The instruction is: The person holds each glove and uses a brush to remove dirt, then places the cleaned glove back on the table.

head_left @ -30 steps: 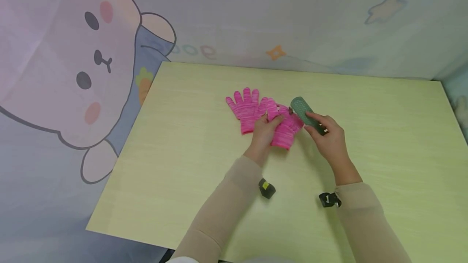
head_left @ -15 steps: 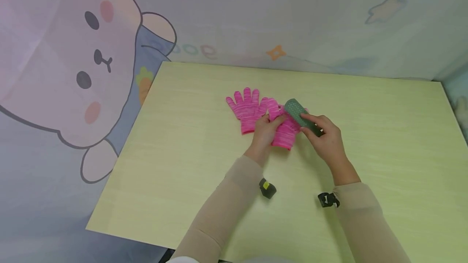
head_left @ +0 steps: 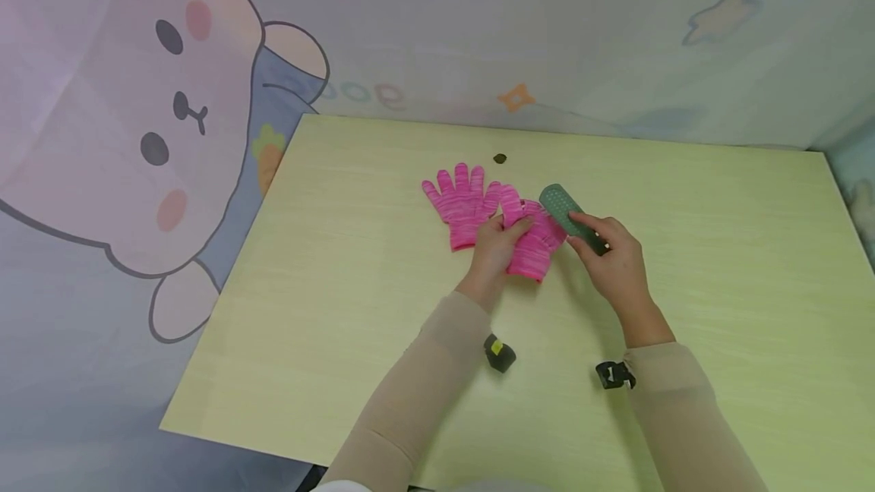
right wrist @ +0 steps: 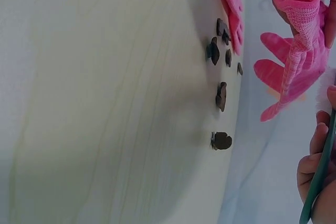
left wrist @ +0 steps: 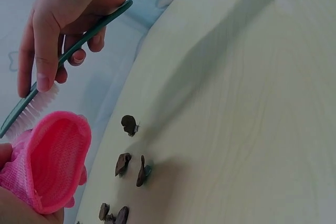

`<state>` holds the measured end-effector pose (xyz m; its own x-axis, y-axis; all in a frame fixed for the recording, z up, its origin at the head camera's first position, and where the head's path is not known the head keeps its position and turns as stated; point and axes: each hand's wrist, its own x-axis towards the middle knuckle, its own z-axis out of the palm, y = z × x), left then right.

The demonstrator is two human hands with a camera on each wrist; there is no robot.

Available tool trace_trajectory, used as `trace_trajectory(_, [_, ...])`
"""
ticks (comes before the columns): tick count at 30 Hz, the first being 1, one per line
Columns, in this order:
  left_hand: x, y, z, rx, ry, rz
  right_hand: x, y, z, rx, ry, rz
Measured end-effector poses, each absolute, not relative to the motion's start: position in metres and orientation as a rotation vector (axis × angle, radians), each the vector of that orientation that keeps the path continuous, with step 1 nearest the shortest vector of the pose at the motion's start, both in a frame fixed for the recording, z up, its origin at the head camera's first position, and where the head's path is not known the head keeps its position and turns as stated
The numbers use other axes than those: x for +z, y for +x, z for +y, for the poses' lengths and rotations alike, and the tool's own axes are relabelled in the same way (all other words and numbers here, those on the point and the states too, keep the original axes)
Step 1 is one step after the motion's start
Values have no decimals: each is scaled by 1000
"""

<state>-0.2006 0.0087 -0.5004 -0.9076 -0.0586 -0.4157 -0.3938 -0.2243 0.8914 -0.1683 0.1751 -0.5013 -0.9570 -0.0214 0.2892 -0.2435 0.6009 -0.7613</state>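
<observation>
My left hand (head_left: 494, 249) grips a pink knit glove (head_left: 535, 253) above the table, thumb on top. In the left wrist view the hollow cuff (left wrist: 60, 161) faces the camera. My right hand (head_left: 618, 260) holds a green brush (head_left: 559, 202) by its handle, its perforated back upward in the head view. White bristles (left wrist: 32, 111) show beneath it, right against the glove. The right wrist view has the held glove's fingers (right wrist: 273, 72) hanging down. A matching glove (head_left: 463, 207) lies flat to the left, fingers spread.
Several small dark brown pieces (left wrist: 122, 164) are scattered on the pale yellow table (head_left: 328, 310). One dark piece (head_left: 500, 159) lies beyond the gloves. A cloth backdrop (head_left: 437, 29) with cartoon prints hangs behind the table's far edge.
The brush moved left over the held glove, then back slightly right. A dark piece beside the brush head is gone from the glove; a dark piece now shows on the table beyond the gloves.
</observation>
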Motion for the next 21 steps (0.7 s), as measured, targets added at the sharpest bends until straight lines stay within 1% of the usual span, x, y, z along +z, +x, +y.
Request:
trace_trajectory(17, [-502,-200,9,2197,-513,1887,-502,-169,175,1273,136,-2562])
trace_trajectory(21, [-500,-200,8,2164,-514,1937,-502,-168,174,1328,213,-2549])
